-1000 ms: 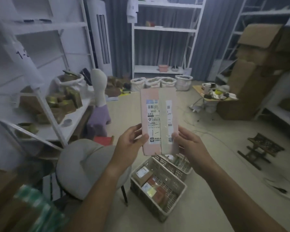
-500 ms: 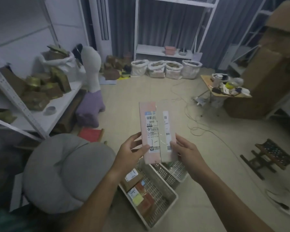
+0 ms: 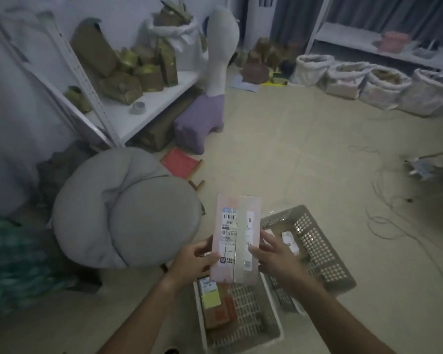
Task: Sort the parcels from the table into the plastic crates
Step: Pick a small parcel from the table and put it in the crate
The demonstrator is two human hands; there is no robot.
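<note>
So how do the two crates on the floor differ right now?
The near crate holds several parcels; the far crate shows only one labelled parcel. The near crate lies below the held pink parcel, the far one behind the right hand. Both are perforated plastic.

- The pink parcel (image 3: pixel 237 238) hides the left hand's (image 3: pixel 193 259) fingers behind its edge; only the thumb shows, so that grip is only partly readable.
- The parcel's label print is too small and dim to read beyond a barcode.
- The near crate (image 3: pixel 241 325) at the bottom centre has its top end hidden behind the parcel.
- The far crate (image 3: pixel 315 246), lower right of centre, is partly covered by the right hand (image 3: pixel 274 254) and forearm; its contents are unclear.
- The patterned green cloth (image 3: pixel 8 261) at the lower left is blurred and cut by the frame edge.
- The white sacks (image 3: pixel 379 85) at the upper right run off the frame; their contents are indistinct.
</note>
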